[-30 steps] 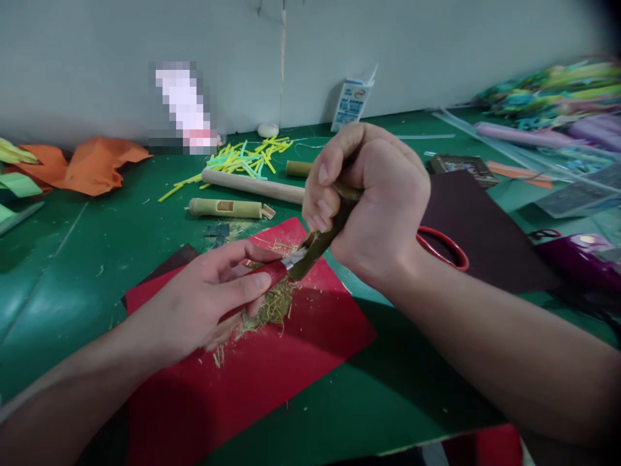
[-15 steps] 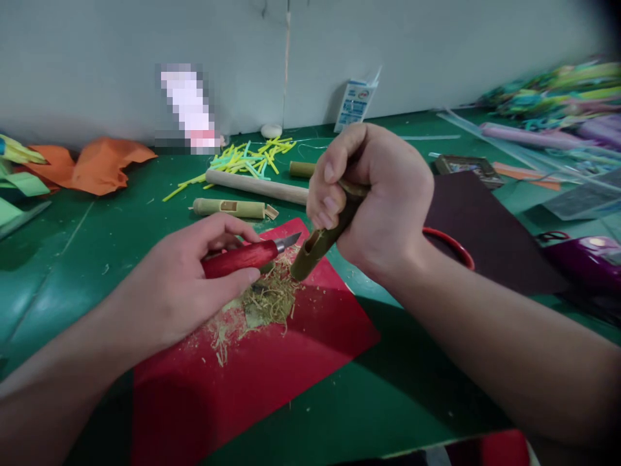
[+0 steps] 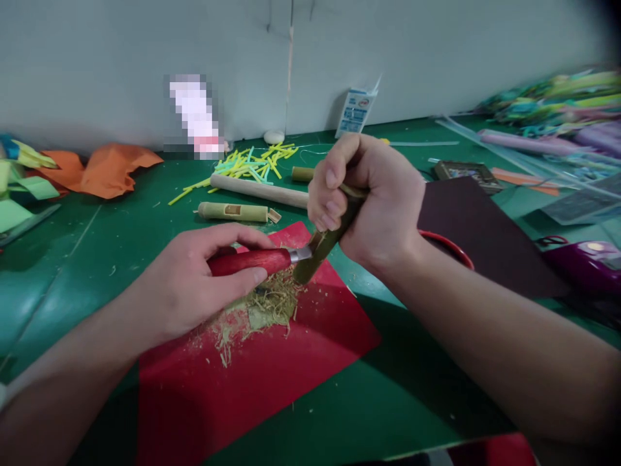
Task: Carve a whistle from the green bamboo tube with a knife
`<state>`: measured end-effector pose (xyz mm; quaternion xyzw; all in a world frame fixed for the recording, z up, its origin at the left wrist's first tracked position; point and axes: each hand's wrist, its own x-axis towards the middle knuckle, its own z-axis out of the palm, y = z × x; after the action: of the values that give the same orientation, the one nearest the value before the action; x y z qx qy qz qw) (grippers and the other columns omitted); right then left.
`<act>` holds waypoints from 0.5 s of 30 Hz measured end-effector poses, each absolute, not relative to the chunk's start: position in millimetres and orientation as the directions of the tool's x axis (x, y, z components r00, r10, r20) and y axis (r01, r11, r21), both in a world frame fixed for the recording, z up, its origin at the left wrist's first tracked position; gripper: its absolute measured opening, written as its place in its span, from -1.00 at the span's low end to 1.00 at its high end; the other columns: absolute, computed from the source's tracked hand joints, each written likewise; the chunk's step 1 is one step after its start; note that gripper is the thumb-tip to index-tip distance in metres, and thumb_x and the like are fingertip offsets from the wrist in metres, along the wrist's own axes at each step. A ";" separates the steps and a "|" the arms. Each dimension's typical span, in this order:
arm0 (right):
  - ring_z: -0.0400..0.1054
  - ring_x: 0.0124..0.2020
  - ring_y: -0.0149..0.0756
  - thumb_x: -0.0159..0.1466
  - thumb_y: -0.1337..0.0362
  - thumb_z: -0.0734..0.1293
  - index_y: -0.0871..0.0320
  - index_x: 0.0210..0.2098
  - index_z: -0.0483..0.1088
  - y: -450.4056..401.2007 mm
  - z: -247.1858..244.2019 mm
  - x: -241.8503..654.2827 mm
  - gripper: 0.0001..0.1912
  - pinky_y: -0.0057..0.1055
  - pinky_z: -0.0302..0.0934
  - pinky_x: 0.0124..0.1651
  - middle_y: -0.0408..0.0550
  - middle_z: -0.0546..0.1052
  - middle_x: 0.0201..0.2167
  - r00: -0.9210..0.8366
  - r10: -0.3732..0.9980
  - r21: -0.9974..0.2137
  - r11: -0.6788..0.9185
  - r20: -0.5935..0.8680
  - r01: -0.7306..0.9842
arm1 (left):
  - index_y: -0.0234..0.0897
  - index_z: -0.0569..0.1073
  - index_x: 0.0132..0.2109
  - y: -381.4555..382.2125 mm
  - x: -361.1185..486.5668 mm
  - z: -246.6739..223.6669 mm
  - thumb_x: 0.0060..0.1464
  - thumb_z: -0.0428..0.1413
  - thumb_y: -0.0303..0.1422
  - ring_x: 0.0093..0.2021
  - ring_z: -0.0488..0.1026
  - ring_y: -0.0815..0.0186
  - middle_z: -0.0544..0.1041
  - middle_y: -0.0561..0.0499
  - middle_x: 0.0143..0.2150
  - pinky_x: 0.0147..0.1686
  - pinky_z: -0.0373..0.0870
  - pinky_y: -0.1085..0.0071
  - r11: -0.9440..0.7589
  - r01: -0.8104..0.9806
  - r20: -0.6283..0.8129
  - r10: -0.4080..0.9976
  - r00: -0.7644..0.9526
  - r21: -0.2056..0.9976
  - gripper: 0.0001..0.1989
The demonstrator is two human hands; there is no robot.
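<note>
A red-handled knife (image 3: 252,261) lies in the grip of my left hand (image 3: 194,278), its blade at the opening cut in a bamboo tube (image 3: 317,255). My right hand (image 3: 373,200) is wrapped round the upper part of that tube, which slants down to the left. Beneath them, a pile of thin shavings (image 3: 274,301) rests on a red sheet (image 3: 272,382). Another bamboo tube (image 3: 233,211) with a square opening lies behind my left hand, a small chip at its right end.
Beyond the hands are a pale wooden rod (image 3: 259,189), yellow and blue strips (image 3: 252,165) and a carton (image 3: 356,111). Orange cloth (image 3: 107,171) lies left; a dark sheet (image 3: 480,239), a purple object (image 3: 587,262) and plastic strips (image 3: 543,142) lie right.
My left hand has moved the knife right, bringing its blade from beside the tube to the tube's opening. My right hand still holds the tube. The view has shifted slightly.
</note>
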<state>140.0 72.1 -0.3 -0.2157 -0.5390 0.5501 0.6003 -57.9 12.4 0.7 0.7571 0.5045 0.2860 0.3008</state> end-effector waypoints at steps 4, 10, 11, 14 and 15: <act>0.04 -0.74 -0.40 0.12 0.45 0.16 0.07 -0.60 0.25 71.3 -1.8 135.7 -0.78 -0.41 0.00 -0.68 -0.22 0.21 -0.74 -0.131 0.893 -0.823 0.328 0.430 -0.464 | -0.11 0.55 -0.15 1.8 -47.9 11.6 0.03 0.21 -0.26 -0.27 0.49 0.33 0.57 0.10 -0.16 -0.38 0.40 0.55 -0.347 0.625 0.268 0.938 0.221 0.699 -0.80; 0.09 -0.73 -0.42 0.14 0.47 0.13 0.08 -0.58 0.25 67.3 -3.6 132.5 -0.76 -0.42 0.00 -0.65 -0.23 0.24 -0.73 -0.122 0.880 -0.816 0.364 0.459 -0.450 | -0.14 0.56 -0.20 -9.2 -35.6 19.8 -0.05 0.27 -0.25 -0.44 0.50 0.38 0.59 0.07 -0.23 -0.52 0.44 0.57 -0.226 0.456 0.272 0.961 -0.039 0.861 -0.78; 0.10 -0.73 -0.41 0.13 0.48 0.13 0.08 -0.57 0.26 66.6 -3.7 132.5 -0.76 -0.41 0.00 -0.65 -0.23 0.24 -0.72 -0.125 0.876 -0.813 0.367 0.466 -0.452 | -0.18 0.56 -0.21 -9.3 -34.1 19.4 -0.05 0.28 -0.26 -0.50 0.49 0.38 0.59 0.04 -0.26 -0.56 0.44 0.55 -0.194 0.376 0.236 0.970 -0.067 0.906 -0.78; 0.11 -0.72 -0.39 0.11 0.50 0.11 0.09 -0.58 0.26 65.5 -3.7 132.0 -0.75 -0.40 -0.01 -0.64 -0.22 0.25 -0.73 -0.124 0.870 -0.805 0.375 0.477 -0.460 | -0.28 0.57 -0.23 -7.4 -31.2 15.7 -0.02 0.25 -0.28 -0.58 0.45 0.38 0.60 -0.07 -0.28 -0.59 0.44 0.49 -0.154 0.118 0.167 0.981 -0.104 0.981 -0.80; 0.11 -0.73 -0.39 0.11 0.49 0.10 0.09 -0.59 0.26 65.3 -3.5 131.6 -0.75 -0.40 -0.01 -0.64 -0.22 0.25 -0.73 -0.121 0.869 -0.801 0.378 0.480 -0.464 | -0.31 0.56 -0.24 -6.5 -30.6 14.0 -0.01 0.23 -0.29 -0.58 0.46 0.37 0.60 -0.10 -0.27 -0.58 0.45 0.48 -0.152 0.038 0.155 0.983 -0.097 0.988 -0.80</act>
<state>131.6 65.3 -3.5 -0.1892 -0.5344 0.5245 0.6352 -30.6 -6.5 14.0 0.5188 0.4919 0.5538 0.4269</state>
